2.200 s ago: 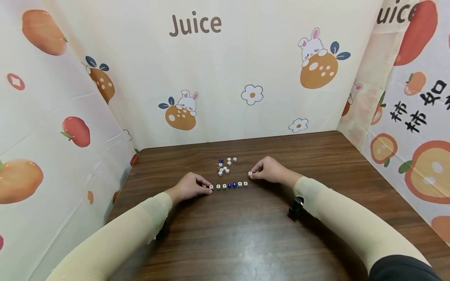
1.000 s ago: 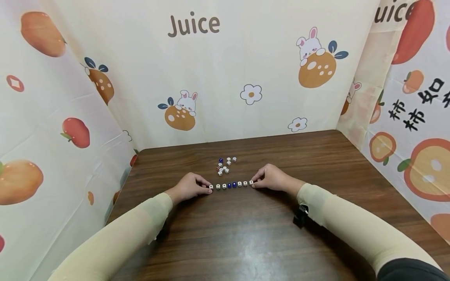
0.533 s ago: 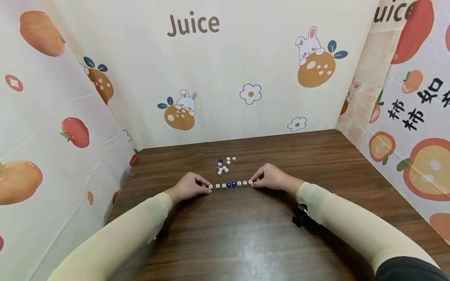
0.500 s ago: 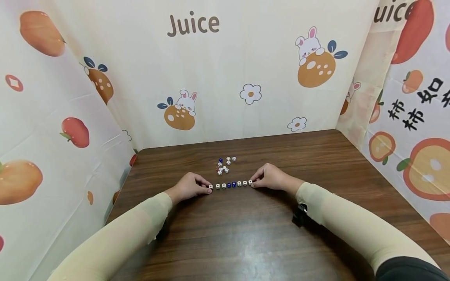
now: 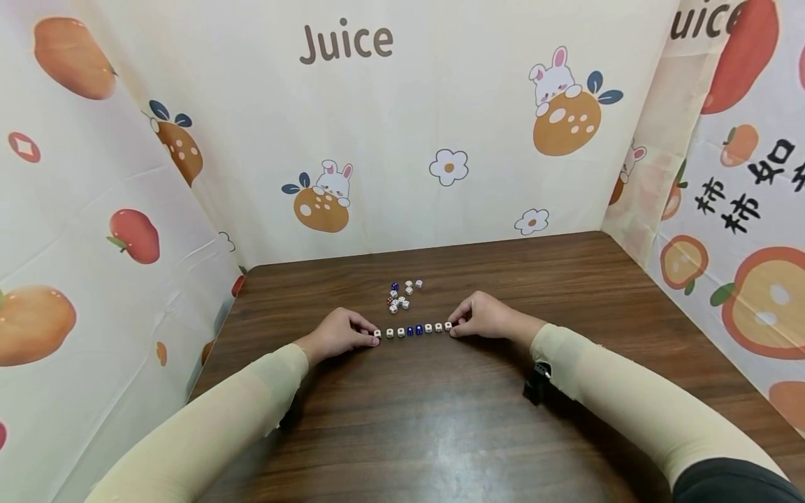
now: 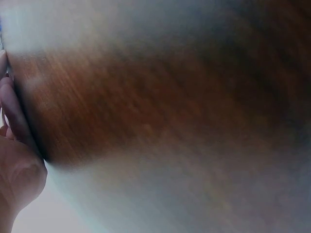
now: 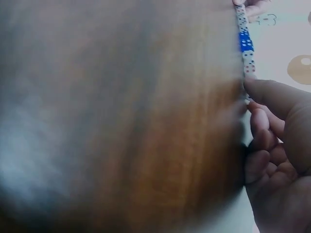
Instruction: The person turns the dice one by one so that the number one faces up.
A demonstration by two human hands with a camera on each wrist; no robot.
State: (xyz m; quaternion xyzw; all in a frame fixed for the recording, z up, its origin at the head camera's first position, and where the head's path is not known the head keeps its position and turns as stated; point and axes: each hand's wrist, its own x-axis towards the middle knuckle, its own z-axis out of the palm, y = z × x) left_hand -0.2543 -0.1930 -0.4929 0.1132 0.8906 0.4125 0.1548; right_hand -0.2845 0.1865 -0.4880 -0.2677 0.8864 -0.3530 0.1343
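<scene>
A row of small dice runs left to right on the brown table, white at both ends with two blue dice (image 5: 415, 330) in the middle. My left hand (image 5: 337, 331) pinches the white die (image 5: 377, 334) at the row's left end between thumb and fingertips. At the opposite end, my right hand (image 5: 489, 316) pinches another white die (image 5: 448, 326), close beside its neighbour (image 5: 439, 327). The right wrist view shows the row edge-on, its blue dice (image 7: 247, 41) beyond my thumb. In the left wrist view the left hand (image 6: 22, 170) shows only partly, its die hidden.
Behind the row lies a loose cluster of dice, mostly white, with a blue die (image 5: 395, 286) and a red one (image 5: 390, 301). The wooden table (image 5: 402, 419) meets printed cloth walls (image 5: 390, 140) at the back and both sides.
From 2.2 to 1.0 seconds ago, my right hand brought its white die forward from behind the row to the row's right end. Both hands have stayed nearly still since.
</scene>
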